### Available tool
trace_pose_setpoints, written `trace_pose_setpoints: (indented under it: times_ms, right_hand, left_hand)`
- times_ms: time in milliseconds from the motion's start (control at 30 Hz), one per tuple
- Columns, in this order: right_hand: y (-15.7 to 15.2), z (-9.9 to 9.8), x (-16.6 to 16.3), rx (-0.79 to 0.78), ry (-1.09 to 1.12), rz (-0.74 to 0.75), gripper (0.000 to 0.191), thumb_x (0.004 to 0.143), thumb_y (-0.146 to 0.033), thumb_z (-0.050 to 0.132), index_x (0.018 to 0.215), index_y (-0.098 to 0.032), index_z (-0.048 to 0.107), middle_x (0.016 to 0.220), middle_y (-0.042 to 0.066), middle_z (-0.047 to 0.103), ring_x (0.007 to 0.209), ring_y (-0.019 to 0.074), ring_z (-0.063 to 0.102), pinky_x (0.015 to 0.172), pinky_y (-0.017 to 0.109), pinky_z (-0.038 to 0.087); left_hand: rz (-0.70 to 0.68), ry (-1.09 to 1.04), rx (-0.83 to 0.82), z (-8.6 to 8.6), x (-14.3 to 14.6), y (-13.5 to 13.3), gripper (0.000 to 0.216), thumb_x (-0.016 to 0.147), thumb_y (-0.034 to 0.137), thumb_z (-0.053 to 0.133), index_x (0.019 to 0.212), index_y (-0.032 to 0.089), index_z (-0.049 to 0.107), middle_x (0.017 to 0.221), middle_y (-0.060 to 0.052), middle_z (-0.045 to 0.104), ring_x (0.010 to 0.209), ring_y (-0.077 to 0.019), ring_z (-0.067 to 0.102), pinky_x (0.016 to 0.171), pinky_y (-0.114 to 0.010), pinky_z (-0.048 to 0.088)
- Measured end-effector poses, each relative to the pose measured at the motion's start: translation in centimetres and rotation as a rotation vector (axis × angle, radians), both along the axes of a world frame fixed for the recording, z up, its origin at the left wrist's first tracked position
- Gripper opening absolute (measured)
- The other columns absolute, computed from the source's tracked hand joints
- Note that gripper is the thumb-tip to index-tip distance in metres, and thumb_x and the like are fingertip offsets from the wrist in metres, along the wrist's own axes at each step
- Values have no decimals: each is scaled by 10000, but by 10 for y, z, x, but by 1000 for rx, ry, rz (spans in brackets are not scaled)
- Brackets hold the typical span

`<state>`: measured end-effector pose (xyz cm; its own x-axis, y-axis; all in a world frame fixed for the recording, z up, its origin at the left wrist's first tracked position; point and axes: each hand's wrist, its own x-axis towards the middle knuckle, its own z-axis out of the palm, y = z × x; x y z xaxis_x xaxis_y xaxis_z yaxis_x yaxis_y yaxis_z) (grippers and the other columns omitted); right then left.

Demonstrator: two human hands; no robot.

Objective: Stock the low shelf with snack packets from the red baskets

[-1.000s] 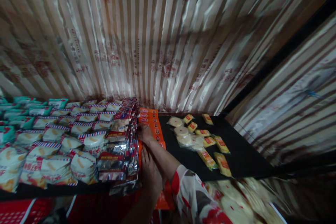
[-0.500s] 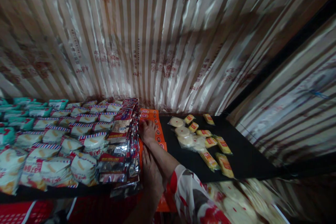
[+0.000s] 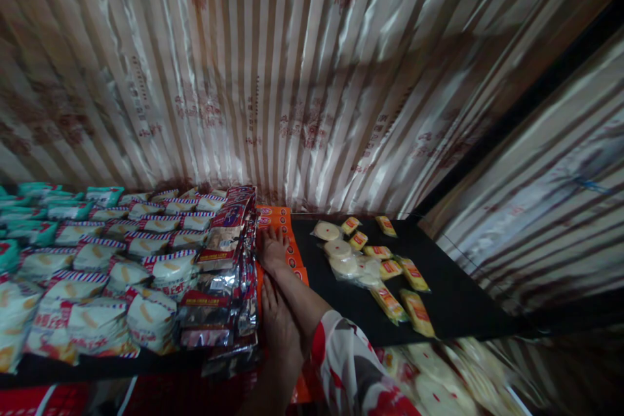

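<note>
A row of orange packets [image 3: 281, 221] lies on a black shelf [image 3: 453, 299], between a stack of silver and red foil packets [image 3: 227, 273] and loose snacks. My right hand [image 3: 272, 251] reaches from a flowered sleeve and lies flat on the orange packets, fingers spread, beside the foil stack. My left hand [image 3: 280, 328] rests flat nearer me on the same orange row, its fingers stretched along the edge of the foil stack. Neither hand grips anything.
White snack bags with red-and-blue striped edges [image 3: 146, 260] fill the shelf's left, with teal bags [image 3: 34, 208] beyond. Round white cakes [image 3: 344, 260] and small yellow packets [image 3: 414, 302] lie to the right. Shiny striped foil [image 3: 292, 78] backs the shelf. More round cakes [image 3: 439, 383] sit below.
My right hand's fingers have spread out flat on the orange packets. My left hand has stayed in place. The view has tilted slightly.
</note>
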<state>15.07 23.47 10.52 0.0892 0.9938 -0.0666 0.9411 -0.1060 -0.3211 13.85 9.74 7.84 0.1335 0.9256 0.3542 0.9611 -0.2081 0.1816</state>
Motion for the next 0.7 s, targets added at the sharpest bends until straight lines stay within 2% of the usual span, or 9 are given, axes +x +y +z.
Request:
trace_pose_setpoints:
  times_ms: [100,267,400,500,600,700]
  right_hand:
    - [4,-4,-5,14,8,-2,490,859,-285,387,1348,-263,382,1435,65,341,1358,270,142,1047,449,112]
    - [12,-4,-3,21,20,-8,434,879,-290,339,1297,-264,451,1401,43,399,1334,283,196,1020,470,178]
    - [7,3,16,55,-32,120,404,879,-408,345,1248,-332,488,1357,-5,457,1283,286,273,965,467,249]
    - [-1,5,29,163,-89,225,440,895,-455,298,1287,-323,446,1370,-12,443,1278,266,271,985,456,214]
    - [-8,2,32,239,-106,227,458,910,-449,263,1302,-288,437,1378,-3,434,1294,250,246,1025,436,142]
    - [-10,0,30,234,-96,211,453,910,-453,267,1296,-295,443,1375,-7,438,1301,241,239,1033,423,124]
  left_hand:
    - [35,-7,8,0,-1,1,480,781,195,399,1222,58,530,1291,-174,503,1230,-324,404,1063,-485,298]
    - [-63,-25,-19,-2,-10,0,491,771,290,473,1230,128,536,1309,-140,496,1273,-340,342,1070,-506,264]
    - [-49,-63,-76,2,-13,0,471,760,304,506,1197,139,564,1307,-148,498,1280,-330,339,1048,-478,294]
    - [-29,-104,-86,7,-12,-1,437,743,293,526,1147,142,598,1300,-149,505,1270,-333,358,1041,-485,296]
    - [-24,-110,-65,8,-9,-3,415,746,265,525,1136,148,604,1268,-146,535,1247,-338,390,1035,-492,305]
    - [-9,-100,-36,8,-9,-4,390,758,227,512,1123,131,611,1272,-156,528,1252,-337,385,1040,-483,310]
